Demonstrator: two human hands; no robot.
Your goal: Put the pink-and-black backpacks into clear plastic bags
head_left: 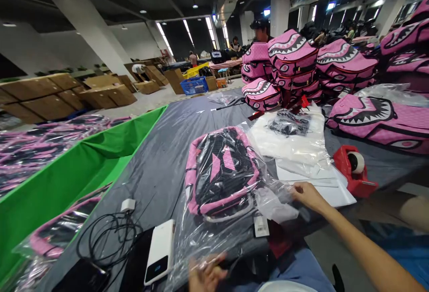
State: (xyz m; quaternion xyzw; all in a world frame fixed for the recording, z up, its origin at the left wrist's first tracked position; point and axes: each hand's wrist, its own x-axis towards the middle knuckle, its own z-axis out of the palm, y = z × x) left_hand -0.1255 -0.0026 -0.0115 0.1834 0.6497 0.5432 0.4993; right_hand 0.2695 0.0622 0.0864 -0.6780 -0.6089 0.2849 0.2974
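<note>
A pink and black backpack [223,173] lies on the grey-covered table inside a clear plastic bag [201,238]. The backpack's dark padded back faces up, with two pink patches on it. My right hand [306,195] pinches the bag's edge on the right side. At the bottom of the view my left hand [206,274], slightly blurred, has its fingers curled on the bag's near edge. A white tag [261,226] with a barcode shows under the plastic, beside crumpled whitish plastic [276,205].
Pink shark-face backpacks [293,55] are stacked at the back right. A red tape dispenser [353,171] stands near white plastic packaging [291,135]. A white power bank [160,251] and black cables [110,238] lie left. Beyond the table edge is a green fabric bin [83,171].
</note>
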